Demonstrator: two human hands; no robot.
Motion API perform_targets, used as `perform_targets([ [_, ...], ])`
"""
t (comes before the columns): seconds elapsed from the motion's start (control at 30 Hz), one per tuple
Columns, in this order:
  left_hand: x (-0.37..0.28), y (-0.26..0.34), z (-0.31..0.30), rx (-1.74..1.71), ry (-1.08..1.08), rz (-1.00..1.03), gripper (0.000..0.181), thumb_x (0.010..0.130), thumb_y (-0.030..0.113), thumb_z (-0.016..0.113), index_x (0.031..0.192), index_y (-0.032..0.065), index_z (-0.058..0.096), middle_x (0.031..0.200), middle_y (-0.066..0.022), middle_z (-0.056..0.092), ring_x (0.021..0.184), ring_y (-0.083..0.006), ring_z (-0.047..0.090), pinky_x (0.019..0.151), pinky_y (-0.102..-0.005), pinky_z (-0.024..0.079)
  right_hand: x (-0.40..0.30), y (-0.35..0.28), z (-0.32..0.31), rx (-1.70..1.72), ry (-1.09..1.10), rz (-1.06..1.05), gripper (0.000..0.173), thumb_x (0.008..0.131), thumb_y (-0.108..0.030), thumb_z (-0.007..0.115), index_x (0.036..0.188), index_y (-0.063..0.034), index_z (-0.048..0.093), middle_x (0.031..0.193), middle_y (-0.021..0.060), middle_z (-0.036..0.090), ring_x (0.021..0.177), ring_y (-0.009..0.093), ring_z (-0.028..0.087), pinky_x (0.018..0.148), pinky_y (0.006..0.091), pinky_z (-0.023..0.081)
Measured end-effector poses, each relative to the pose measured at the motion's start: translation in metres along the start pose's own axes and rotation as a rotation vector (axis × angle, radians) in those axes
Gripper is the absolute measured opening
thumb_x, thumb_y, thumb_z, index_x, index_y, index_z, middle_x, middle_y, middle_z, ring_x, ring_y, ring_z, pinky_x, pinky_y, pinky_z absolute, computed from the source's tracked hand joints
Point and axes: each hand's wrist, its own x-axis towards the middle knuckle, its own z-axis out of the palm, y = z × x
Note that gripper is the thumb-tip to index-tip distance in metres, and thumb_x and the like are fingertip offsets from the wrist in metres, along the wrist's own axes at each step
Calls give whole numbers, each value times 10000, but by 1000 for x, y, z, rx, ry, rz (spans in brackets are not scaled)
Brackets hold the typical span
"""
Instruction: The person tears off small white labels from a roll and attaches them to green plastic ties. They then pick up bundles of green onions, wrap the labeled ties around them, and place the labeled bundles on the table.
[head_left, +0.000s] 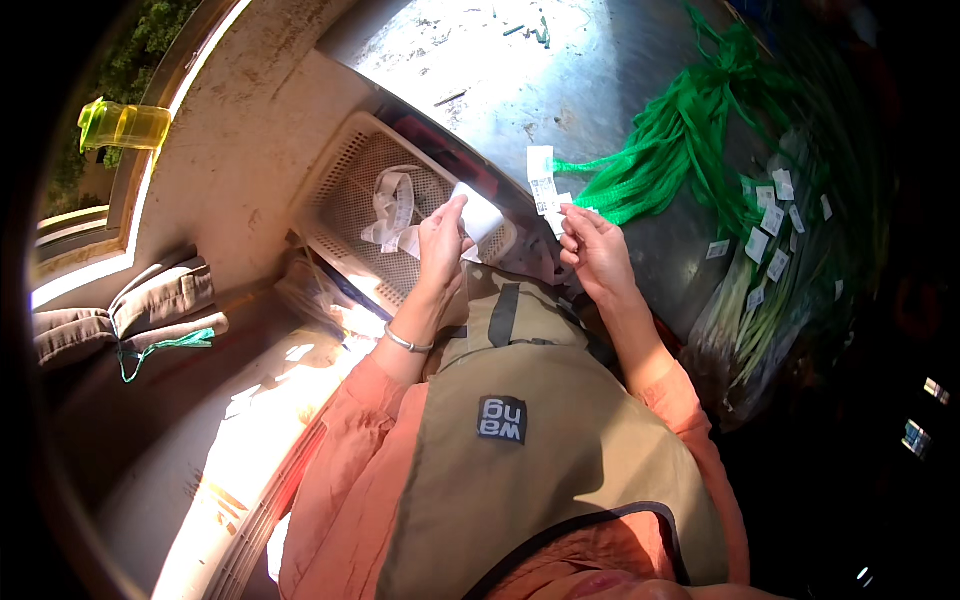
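Note:
My left hand (442, 246) grips a roll of white labels (480, 213). From it a curled strip of label backing (394, 204) hangs over a plastic basket (358, 129). My right hand (598, 253) has thumb and forefinger pinched at a small white label (556, 204), close to the table's near edge. Several printed labels (541, 174) overlap just beyond those fingertips, at the ends of green mesh net bags (660, 154). The bags lie bunched on the metal table, gathered into a knot at the far end. How the labels attach to the mesh is partly hidden.
Bundles of long green-stemmed vegetables (750, 330) in clear plastic, with labels, lie at right. Dirt and scraps dot the sunlit metal table (480, 67). At left are a yellow plastic cup (127, 126) by the window and a tied brown cloth roll (165, 296).

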Motion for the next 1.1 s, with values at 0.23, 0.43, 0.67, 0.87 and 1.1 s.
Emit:
perform_targets([
  [0.23,-4,7,-5,18,-12,-7,300,877,219,540,1064,-9,592,678,50,467,542,-19,413,464,-156,343,82,25,7,372,178,101,163,879,-43,493,1019,38,514,774,68,492,609,137,447,475,237,363],
  [0.43,-24,10,3,53,-86,92,359,852,172,577,1133,-50,544,753,18,530,647,-41,499,564,-176,431,62,9,5,339,108,94,125,883,-95,533,936,14,501,834,91,531,684,158,510,517,226,407],
  [0.67,-47,-4,34,177,-321,323,435,763,-25,632,1173,-70,492,1019,-86,594,816,-75,554,678,-212,471,-24,-26,-65,57,-38,-161,94,834,-86,615,855,-41,535,719,31,568,652,124,573,566,255,472],
  [0.87,-74,-12,43,334,-430,269,135,809,12,564,903,-35,649,759,-15,629,664,-46,543,604,-181,445,-129,-146,-131,-643,424,-682,373,787,-7,625,1132,-62,494,827,61,612,742,123,575,643,202,427],
  [1.1,-98,-8,66,375,-524,230,167,851,69,564,961,-35,635,878,-53,639,742,-68,567,676,-201,466,-211,-147,-58,-857,227,-1258,141,865,-95,544,779,17,531,741,141,599,775,221,592,692,300,467],
])
